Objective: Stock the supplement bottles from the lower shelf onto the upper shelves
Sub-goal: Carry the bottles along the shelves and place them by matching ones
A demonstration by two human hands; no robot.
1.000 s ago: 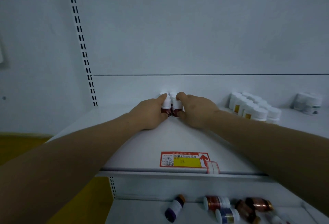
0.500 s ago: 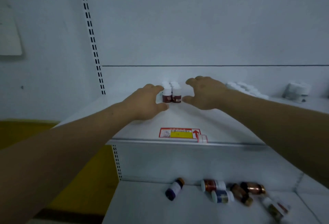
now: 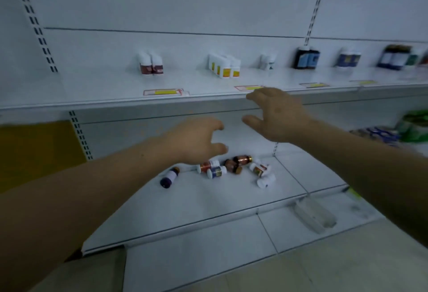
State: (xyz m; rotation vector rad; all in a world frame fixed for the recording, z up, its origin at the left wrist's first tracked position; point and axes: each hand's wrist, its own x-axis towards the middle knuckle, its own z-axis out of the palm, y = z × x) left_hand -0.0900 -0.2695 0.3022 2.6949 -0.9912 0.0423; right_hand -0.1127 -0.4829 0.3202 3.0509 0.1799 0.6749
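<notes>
The left grip (image 3: 196, 138) is hanging open with fingers spread and loosely bent, holding nothing, over the back edge of the lower shelf (image 3: 208, 203). The right grip (image 3: 278, 115) is also spreading open and holding nothing, higher up, level with the front edge of the upper shelf (image 3: 104, 87). Just below the left grip, loose supplement bottles are lying on their sides near the lower shelf's back edge: a red-labelled bottle (image 3: 206, 166) touching a blue bottle (image 3: 217, 172), two brown bottles (image 3: 234, 166) beside them, and a white bottle (image 3: 266, 181) nearer the front. A purple-capped bottle (image 3: 169, 177) is lying apart on the left of the heap. On the upper shelf, a pair of white bottles with dark red labels (image 3: 151, 64) is standing upright towards the back edge, well behind a price tag (image 3: 165, 92) on the front edge. A cluster of yellow-labelled bottles (image 3: 224, 65) is standing to their right, and dark bottles (image 3: 305, 58) are standing further along, blurred
</notes>
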